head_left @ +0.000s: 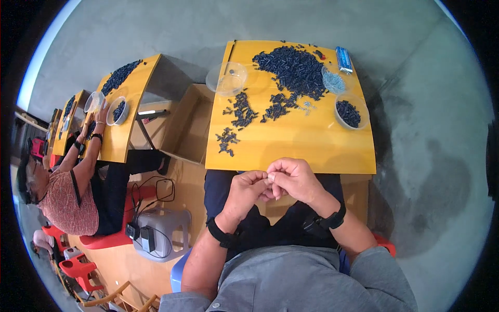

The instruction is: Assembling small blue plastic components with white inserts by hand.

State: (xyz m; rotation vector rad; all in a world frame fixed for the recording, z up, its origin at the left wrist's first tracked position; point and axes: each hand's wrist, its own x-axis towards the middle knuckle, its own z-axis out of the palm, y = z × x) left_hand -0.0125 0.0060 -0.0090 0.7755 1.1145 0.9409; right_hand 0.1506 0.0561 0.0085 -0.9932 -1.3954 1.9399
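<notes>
From the head view, the left hand (248,190) and right hand (292,178) are meeting fingertip to fingertip at the yellow table's (291,143) near edge, pinching something too small to identify. A round tub (351,113) is holding small dark parts; a clear tub (226,79) is sitting beside the big pile (292,70).

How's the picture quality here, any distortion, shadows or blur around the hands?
Head view: strong fisheye, the table edges bow and the corners go black; soft even light, faint shadows beside the table; left hand and right hand sharp, whatever they pinch too small to tell.
</notes>
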